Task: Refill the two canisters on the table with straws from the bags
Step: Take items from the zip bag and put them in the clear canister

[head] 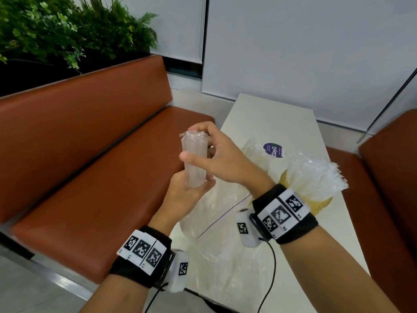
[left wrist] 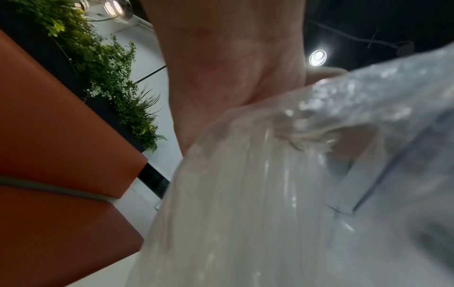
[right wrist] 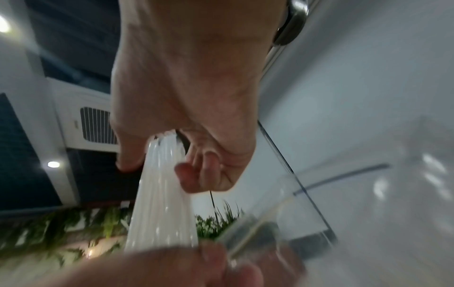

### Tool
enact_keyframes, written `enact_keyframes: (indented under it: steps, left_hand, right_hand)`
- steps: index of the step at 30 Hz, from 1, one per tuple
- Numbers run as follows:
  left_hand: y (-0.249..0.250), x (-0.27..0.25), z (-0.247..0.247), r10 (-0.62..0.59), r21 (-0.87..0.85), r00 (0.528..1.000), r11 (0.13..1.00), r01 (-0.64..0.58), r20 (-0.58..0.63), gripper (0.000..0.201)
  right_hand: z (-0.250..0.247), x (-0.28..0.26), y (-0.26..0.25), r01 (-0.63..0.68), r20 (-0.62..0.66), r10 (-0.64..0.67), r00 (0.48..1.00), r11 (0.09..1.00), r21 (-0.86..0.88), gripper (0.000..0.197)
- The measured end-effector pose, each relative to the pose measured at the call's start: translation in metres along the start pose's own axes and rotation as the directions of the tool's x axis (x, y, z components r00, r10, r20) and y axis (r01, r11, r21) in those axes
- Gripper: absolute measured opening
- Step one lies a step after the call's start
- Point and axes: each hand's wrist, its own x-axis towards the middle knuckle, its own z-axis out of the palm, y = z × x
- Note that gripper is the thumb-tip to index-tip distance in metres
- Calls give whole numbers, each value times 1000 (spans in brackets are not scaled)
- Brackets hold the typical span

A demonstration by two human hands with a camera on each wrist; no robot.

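A bundle of clear wrapped straws [head: 194,161] stands upright in the air over the table's left edge. My left hand [head: 194,188] grips its lower end from below. My right hand [head: 198,143] curls round its top, thumb in front and fingers over the tip. In the right wrist view the right hand [right wrist: 172,165] pinches the straws [right wrist: 162,203]; in the left wrist view the straws [left wrist: 245,194] run up into the left palm. A yellowish canister [head: 322,203] packed with wrapped straws [head: 316,175] stands on the table at the right. A clear bag [head: 221,233] lies under my wrists.
The white table [head: 270,116] is narrow, with an orange bench [head: 90,154] on its left and another [head: 388,177] on its right. A plastic bag with a round purple label [head: 273,150] lies beyond my right hand. Green plants [head: 67,30] stand behind the left bench.
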Motion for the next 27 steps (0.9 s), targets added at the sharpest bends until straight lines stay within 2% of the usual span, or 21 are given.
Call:
enact_keyframes:
  steps: [2,3,4,6,8,11,13,15,17,19,21,23,27]
  left_hand:
    - [4,0,2,10,-8,1000,1000,-10,-6,27]
    - [6,-1,3,14,11,1000,1000,-14,-17,32]
    - [5,-2,3,9,39,999,999,-7,-31,33]
    - [-1,0,1,16,70,999,997,-14,-33,18]
    - [-5,0,-4,2,91,1000,996,0,-16,17]
    - [-8,-1,-9,-20,103,1000,994,21,-5,34]
    - [-11,-1,-14,-43,111,999,993,44,-10,44]
    - [-14,0,-19,-65,120,998,991,66,-14,49]
    - [-16,2,-22,-68,138,997,988,70,-23,47]
    - [-15,3,-24,-58,157,998,986,61,-28,45]
    - [-13,5,-24,-55,176,998,983,59,-28,42]
    - [-11,5,-22,-45,180,999,983,48,-21,40]
    - [-7,6,-19,-23,161,1000,987,25,-13,37]
  right_hand:
    - [12,-4,2,-68,-87,66,994,997,-20,67]
    - [20,-5,5,-84,-139,66,988,989,-125,66]
    - [28,-6,8,-87,-191,38,981,962,-258,58]
    - [40,-6,7,-69,-267,-49,962,908,-414,39]
    - [40,-2,2,-40,-293,-90,952,912,-409,33]
    - [12,11,-17,11,-345,-105,933,965,-264,33]
    - [-16,19,-34,23,-476,-109,872,983,-183,28]
    - [-47,27,-45,30,-620,-121,775,987,-157,22]
    - [-79,34,-47,14,-721,-158,675,979,-202,27]
    - [-102,38,-38,-75,-763,-193,617,950,-302,37]
    - [-111,41,-17,-198,-758,-180,627,904,-379,34]
    - [-106,43,11,-311,-728,-124,675,846,-433,30]
    - [-83,39,68,-463,-670,40,742,753,-468,41]
